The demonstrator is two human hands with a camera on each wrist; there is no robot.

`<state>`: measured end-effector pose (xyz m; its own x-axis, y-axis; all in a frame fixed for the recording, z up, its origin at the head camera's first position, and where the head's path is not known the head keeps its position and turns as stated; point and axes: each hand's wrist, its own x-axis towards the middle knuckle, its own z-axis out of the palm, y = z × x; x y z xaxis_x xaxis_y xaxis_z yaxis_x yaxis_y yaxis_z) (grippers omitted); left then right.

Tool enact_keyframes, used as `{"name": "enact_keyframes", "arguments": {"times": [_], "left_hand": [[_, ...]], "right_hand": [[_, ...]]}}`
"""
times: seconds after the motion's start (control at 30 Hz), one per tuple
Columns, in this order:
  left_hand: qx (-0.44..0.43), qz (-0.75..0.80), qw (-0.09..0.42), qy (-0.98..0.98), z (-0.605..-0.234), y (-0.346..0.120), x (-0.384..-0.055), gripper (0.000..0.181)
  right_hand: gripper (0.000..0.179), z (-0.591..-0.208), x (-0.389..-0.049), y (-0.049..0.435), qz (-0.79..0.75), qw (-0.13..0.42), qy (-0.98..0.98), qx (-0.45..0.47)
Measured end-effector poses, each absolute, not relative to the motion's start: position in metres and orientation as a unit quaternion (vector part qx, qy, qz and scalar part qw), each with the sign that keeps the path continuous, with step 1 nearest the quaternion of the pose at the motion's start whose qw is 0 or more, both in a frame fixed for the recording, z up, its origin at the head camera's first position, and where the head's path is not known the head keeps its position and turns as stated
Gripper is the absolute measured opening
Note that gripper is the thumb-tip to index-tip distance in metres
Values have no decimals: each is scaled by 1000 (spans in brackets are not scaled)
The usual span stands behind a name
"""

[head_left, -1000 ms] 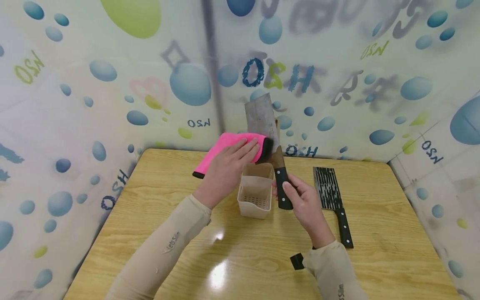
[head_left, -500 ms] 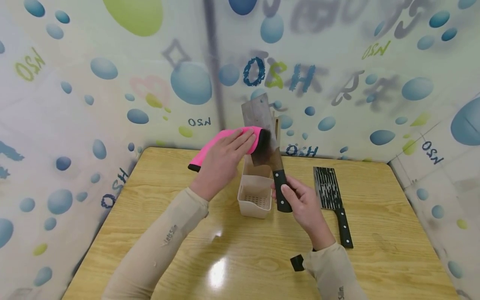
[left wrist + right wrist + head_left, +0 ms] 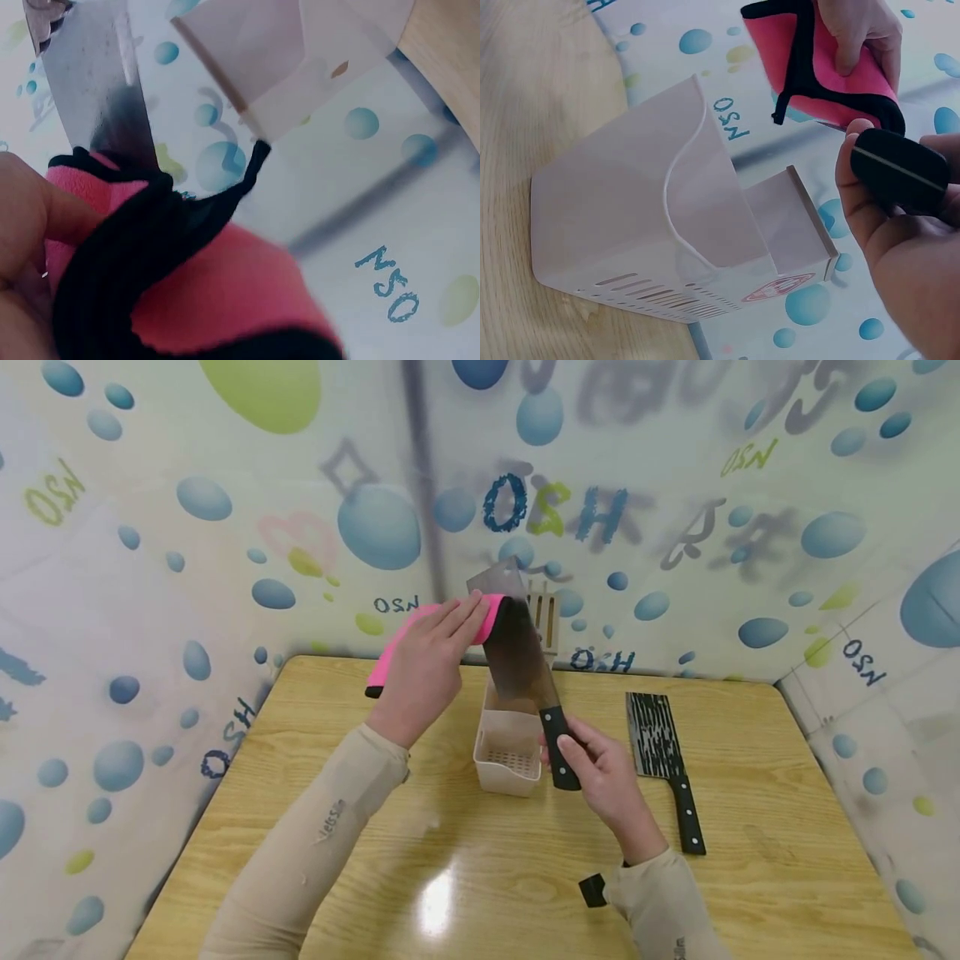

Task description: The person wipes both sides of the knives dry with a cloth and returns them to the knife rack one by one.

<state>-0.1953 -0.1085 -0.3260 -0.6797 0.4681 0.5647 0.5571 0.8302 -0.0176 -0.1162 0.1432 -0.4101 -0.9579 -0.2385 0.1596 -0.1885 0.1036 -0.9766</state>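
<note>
My right hand (image 3: 611,777) grips the black riveted handle of a cleaver (image 3: 517,664), whose broad steel blade points up and to the left. A pink cloth (image 3: 401,647) with black edging is folded over the blade near its far end. My left hand (image 3: 427,672) pinches that cloth, fingers laid over the top; its thumb shows on the cloth's other side in the right wrist view. Dark smudges or shading show on the steel in the left wrist view. The handle's butt end sticks out of my right fist in the right wrist view.
Below the blade, a pale plastic knife holder (image 3: 508,777) with a slotted top stands on the wooden table (image 3: 360,868). To the right lies a second cleaver (image 3: 663,760) with a black-streaked blade. A printed wall sheet (image 3: 652,485) rises behind the table.
My left hand and the cloth have slid up and left along the blade towards its far end. The cleaver has tilted further left, and more of the holder's slotted top shows.
</note>
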Motion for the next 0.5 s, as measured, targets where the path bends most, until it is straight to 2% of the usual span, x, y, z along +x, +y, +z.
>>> {"name": "enact_keyframes", "arguments": {"times": [0.2,0.5], "left_hand": [[-269,-91,307,-908,-322,-110,-198,60],[-294,-41,290,-910,-328,-104,-196,57]], "right_hand": [[37,-412,-116,142,-653,18,739,-163],[36,-410,-116,143,-643,12,746,-170]]}}
